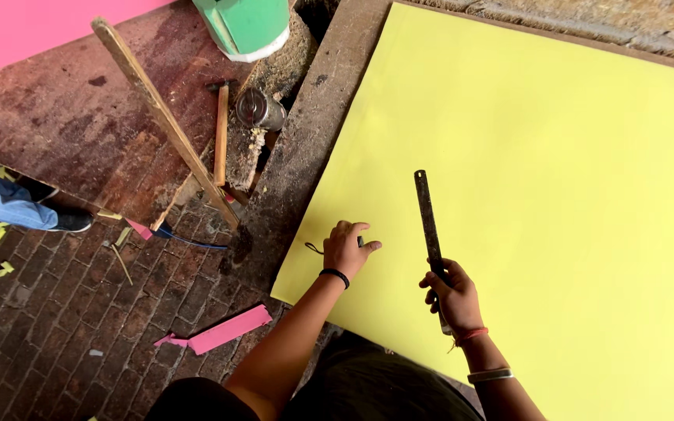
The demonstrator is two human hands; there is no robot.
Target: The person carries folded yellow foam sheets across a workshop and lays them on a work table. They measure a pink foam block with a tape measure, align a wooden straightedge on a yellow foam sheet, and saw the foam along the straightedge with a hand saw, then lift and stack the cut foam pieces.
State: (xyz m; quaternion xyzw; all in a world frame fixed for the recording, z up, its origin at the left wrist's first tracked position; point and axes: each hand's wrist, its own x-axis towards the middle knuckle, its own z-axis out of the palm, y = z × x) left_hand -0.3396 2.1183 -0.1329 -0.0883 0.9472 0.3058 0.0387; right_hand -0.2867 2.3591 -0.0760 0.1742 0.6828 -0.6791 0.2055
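Near the lower left corner of a large yellow sheet spread on the floor, the left hand rests with fingers curled around a small dark object too small to tell apart. At about three o'clock from it, the right hand is wrapped tight around the lower end of a dark metal ruler, which points toward twelve o'clock over the sheet. Toward ten o'clock, well apart, lie a wooden stick, a hammer and a small tin can, with a pink paper scrap at seven o'clock on the brick floor.

dark metal ruler, held over flat yellow sheet
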